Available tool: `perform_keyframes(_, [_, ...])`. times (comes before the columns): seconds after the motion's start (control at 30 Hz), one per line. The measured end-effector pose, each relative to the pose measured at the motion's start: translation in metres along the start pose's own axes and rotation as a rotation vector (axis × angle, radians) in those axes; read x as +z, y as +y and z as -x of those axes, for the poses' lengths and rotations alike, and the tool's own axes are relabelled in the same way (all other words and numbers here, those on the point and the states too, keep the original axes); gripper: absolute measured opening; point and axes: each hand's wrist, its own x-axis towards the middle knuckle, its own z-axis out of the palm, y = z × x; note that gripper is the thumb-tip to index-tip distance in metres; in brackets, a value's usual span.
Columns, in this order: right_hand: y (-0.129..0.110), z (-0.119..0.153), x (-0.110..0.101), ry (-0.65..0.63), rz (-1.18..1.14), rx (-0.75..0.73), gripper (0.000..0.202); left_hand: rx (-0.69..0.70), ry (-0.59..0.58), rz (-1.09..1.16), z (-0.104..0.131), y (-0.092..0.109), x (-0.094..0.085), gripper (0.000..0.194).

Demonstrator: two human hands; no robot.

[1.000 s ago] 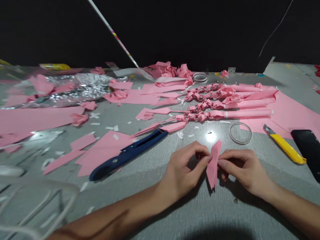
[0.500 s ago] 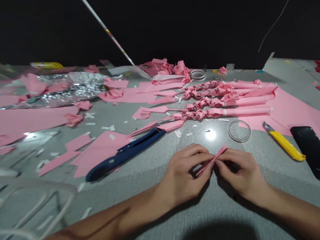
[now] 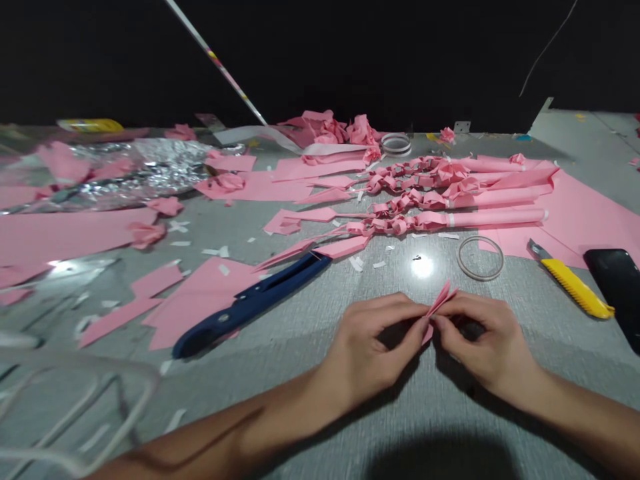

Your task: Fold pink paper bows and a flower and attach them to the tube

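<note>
Close together at the front of the table, my left hand [image 3: 377, 340] and my right hand [image 3: 485, 337] both pinch a folded piece of pink paper [image 3: 441, 299] between thumb and fingertips. Its upper end fans slightly apart above the fingertips; the lower part is mostly hidden by my left thumb. Beyond the hands lie several pink paper sticks [image 3: 495, 218] with curled paper chains [image 3: 400, 225] on their left ends. A thin ring [image 3: 481, 277], perhaps a tape roll, rests just past my right hand.
To the left are a dark blue stapler [image 3: 250, 308], pink paper sheets [image 3: 200, 293] and a silvery plastic bag [image 3: 145, 163]. A yellow cutter [image 3: 577, 288] with blade out and a black phone [image 3: 615, 287] lie right. A white wire frame [image 3: 75, 367] occupies the lower left; white scraps are scattered around.
The folded pink paper has turned more upright between my fingers, and its top end has spread apart. Both hands keep their pinch in nearly the same place.
</note>
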Motion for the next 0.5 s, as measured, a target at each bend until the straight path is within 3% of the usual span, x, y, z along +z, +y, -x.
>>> perform_keyframes(0.5, [-0.0017,-0.0012,-0.0022,-0.006,0.004,0.049,0.018,-0.061,0.017,0.012,-0.0012,-0.0010,-0.0012,0.017])
